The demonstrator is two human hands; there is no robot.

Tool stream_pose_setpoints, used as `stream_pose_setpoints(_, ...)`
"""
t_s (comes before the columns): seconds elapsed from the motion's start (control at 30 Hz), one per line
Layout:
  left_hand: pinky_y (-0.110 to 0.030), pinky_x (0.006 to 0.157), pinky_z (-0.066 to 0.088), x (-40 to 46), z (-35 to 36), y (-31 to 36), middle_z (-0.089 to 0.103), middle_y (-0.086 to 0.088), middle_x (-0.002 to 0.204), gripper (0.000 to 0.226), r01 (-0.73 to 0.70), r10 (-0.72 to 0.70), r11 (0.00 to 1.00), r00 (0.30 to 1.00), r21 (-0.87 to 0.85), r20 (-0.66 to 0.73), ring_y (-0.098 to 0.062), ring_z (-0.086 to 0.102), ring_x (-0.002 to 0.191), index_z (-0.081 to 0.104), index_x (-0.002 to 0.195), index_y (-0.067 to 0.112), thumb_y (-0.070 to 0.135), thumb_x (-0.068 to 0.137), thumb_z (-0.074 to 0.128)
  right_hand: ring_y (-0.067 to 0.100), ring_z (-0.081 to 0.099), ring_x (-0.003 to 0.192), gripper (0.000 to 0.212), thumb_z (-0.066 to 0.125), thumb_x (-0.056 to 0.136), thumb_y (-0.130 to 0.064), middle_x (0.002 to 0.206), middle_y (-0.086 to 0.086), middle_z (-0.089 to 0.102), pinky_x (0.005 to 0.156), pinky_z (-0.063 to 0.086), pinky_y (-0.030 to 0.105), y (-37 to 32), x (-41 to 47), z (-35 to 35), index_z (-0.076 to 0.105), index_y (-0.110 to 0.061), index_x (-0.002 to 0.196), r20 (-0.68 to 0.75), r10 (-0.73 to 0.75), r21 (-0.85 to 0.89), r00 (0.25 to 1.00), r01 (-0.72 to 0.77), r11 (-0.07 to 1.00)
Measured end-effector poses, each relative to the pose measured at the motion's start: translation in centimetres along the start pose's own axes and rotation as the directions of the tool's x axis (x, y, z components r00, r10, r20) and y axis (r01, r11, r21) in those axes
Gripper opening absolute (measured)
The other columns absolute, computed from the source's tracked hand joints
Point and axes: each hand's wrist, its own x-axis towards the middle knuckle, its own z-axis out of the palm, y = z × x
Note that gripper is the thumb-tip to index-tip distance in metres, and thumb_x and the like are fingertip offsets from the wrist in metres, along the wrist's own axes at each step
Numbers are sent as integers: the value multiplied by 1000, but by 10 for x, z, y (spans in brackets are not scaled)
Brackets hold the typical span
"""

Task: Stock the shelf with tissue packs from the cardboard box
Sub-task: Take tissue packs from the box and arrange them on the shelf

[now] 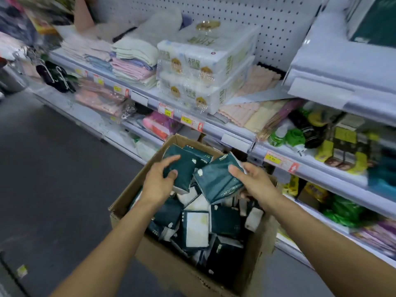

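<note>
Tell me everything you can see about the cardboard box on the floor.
The cardboard box is plain brown corrugated card, open at the top, standing on the dark floor beside the shelf. It holds a loose jumble of dark green tissue packs. Both hands, left and right, each grip a pack over it.

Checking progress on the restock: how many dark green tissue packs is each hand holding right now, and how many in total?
Left hand: 1 dark green tissue pack
Right hand: 1 dark green tissue pack
Total in hand: 2
</note>
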Motion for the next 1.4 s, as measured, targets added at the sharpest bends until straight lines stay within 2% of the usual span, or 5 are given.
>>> stream_pose_setpoints(0.17,-42,101,44,-15,15,79,58,3,117,18,-155,142,985,977,72,156,-17,57,111,69,88,50,50,95,52,10,57,56,29,65,88,-42,63,-4,61,50,42,22,-51,-47,-36,60,-17,74,-117,-120,82,986,130,988)
stream_pose_setpoints(0.3,-35,89,46,-32,38,139,63,6,105,60,-279,245,959,904,51,349,-12,61,100,75,77,44,94,60,49,19,60,71,38,69,86,-44,78,13,69,64,44,31,-84,-83,-64,68,-8,74,-123,-222,27,967,227,974)
stream_pose_setpoints(0.5,-37,64,47,-47,72,198,71,-10,74,76,-340,364,931,892,-134,270,-26,68,72,67,78,0,76,74,59,23,69,95,73,66,68,-70,104,7,74,86,56,43,-118,-120,-98,69,-12,111,-325,-200,268,924,293,918)
stream_pose_setpoints(0.73,-50,78,57,-63,104,265,71,-1,77,73,-411,454,872,882,-268,125,-25,68,80,69,76,19,88,70,48,13,63,64,30,72,86,-13,87,4,71,53,47,28,-128,-144,-141,60,-6,113,-245,-322,82,914,350,933)
stream_pose_setpoints(1.4,-27,72,44,-33,215,388,59,0,87,33,-481,569,800,798,-360,198,-15,58,81,74,72,20,51,82,70,15,45,68,51,76,73,-23,88,10,61,54,33,22,-181,-135,-345,59,12,106,-173,-306,-55,936,302,952)
